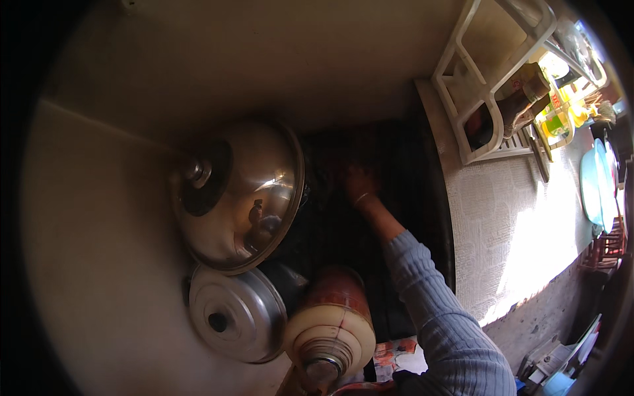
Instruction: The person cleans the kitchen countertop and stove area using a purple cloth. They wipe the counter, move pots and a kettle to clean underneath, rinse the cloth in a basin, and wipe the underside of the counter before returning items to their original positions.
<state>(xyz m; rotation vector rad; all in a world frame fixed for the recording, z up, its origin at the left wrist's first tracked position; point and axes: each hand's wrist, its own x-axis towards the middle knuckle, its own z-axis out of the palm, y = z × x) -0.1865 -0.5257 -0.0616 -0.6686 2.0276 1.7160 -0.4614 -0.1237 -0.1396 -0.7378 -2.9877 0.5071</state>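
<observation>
My right hand (361, 183), in a grey-blue ribbed sleeve and with a thin band at the wrist, reaches into a dark recess or surface. Shadow hides its fingers and whatever they may touch. To its left stands a large domed metal lid (247, 198) with a round knob. Below that lid is a smaller silver-coloured pot lid (233, 312) with a black knob. A red and cream thermos flask (332, 321) is nearest to me, left of my forearm. My left hand is out of view.
A white plastic rack (490, 94) with bottles stands at the upper right on a patterned counter (480, 222). Farther right is a light-blue basin (597, 185). Plain walls (89, 222) bound the left and far sides.
</observation>
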